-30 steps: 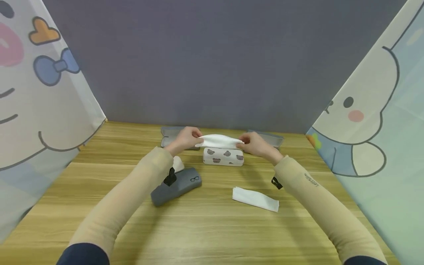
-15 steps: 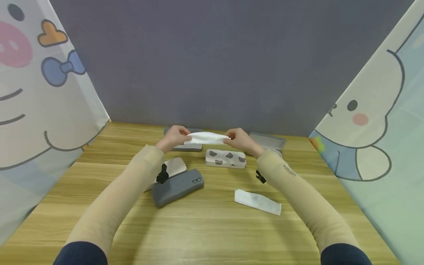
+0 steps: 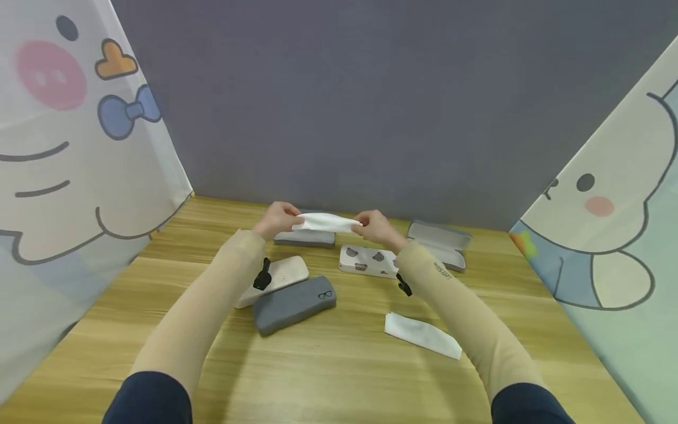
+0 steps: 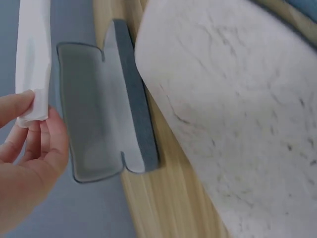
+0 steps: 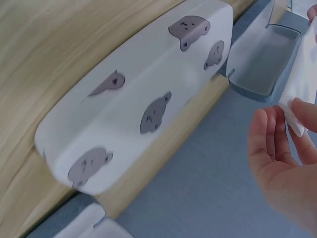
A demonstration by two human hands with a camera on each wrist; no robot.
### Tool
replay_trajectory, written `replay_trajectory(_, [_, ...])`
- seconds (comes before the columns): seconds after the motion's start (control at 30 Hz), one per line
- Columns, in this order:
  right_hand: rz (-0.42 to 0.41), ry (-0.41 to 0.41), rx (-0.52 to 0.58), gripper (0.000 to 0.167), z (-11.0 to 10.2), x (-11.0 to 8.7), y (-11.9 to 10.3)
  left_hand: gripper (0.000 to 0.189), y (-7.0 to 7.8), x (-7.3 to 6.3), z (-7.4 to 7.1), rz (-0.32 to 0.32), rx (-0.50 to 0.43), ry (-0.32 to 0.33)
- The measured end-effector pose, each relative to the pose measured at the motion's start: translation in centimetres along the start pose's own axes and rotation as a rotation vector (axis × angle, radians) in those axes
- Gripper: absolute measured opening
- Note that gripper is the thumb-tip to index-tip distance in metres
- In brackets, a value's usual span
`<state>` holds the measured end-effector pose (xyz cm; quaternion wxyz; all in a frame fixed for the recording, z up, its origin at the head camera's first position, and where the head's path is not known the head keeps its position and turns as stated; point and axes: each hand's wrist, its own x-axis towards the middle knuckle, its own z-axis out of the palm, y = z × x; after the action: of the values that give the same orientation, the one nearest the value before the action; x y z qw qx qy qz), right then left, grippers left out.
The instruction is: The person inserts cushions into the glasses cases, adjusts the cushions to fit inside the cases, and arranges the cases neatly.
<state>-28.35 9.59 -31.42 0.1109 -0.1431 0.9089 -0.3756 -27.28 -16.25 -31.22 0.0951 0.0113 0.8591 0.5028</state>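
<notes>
A folded white cloth (image 3: pixel 326 222) is stretched between both hands near the back of the table. My left hand (image 3: pixel 279 218) pinches its left end, thumb on top, as the left wrist view shows with the cloth (image 4: pixel 33 59) above the fingers. My right hand (image 3: pixel 375 227) pinches the other end between thumb and fingers. Just below the cloth in the head view lies an opened grey glasses case (image 3: pixel 304 238), partly hidden by it; its pale lining shows in the left wrist view. A closed white case with bear faces (image 3: pixel 368 261) lies below the right hand.
Another opened grey glasses case (image 3: pixel 439 238) lies at the back right, partly behind the right sleeve. A closed grey case (image 3: pixel 293 305) and a marbled white case (image 3: pixel 288 272) lie at left. A second folded white cloth (image 3: pixel 422 335) lies at front right. A grey wall (image 3: pixel 339 106) stands behind.
Both hands have carried the cloth leftward, from behind the bear-face case to over the opened grey case at back left. The view has turned a little left. The cases stay put.
</notes>
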Motion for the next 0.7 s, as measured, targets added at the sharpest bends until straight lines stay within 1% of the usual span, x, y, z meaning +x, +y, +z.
replay_trajectory(0.23, [-0.016,0.011,0.041,0.028,1.1,1.6,-0.3,0.033,-0.8,0.7,-0.3,-0.018,0.0,0.059])
replay_trajectory(0.4, [0.009,0.005,0.072,0.031,1.8,2.4,-0.5,0.03,-1.4,1.2,-0.4,-0.022,0.05,0.104])
replay_trajectory(0.53, [0.005,-0.009,0.067,0.029,2.3,3.3,-0.5,0.027,-1.6,1.2,-0.6,-0.033,0.083,0.138])
replay_trajectory(0.63, [-0.011,-0.013,0.048,0.025,2.8,3.9,-0.4,0.027,-1.7,1.2,-0.8,-0.058,0.102,0.151])
replay_trajectory(0.7, [-0.017,-0.013,0.026,0.025,3.1,4.3,-0.3,0.029,-1.8,1.3,-0.9,-0.099,0.11,0.154])
